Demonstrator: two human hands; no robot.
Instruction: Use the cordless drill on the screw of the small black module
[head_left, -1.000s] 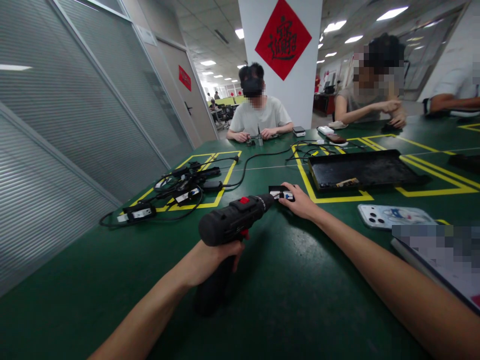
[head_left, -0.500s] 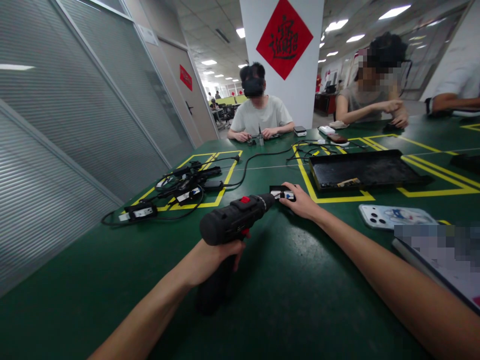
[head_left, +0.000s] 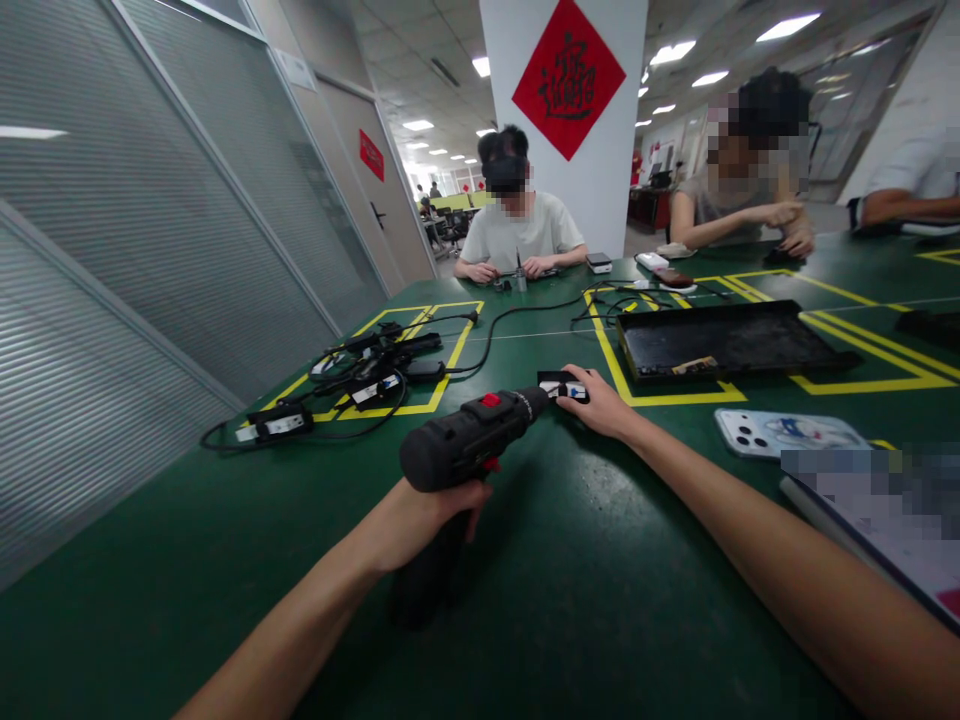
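My left hand is closed round the grip of a black cordless electric screwdriver with a red switch on top. Its nose points away from me at a small black power adapter lying on the green table. My right hand rests on that adapter, fingers curled over its near end and holding it down. The tool's tip touches or nearly touches the adapter; the contact point is hidden by my fingers.
Several black adapters with cables lie in a yellow-taped square at left. A black tray sits to the right, a white phone nearer me. Three other people sit at the far side of the table.
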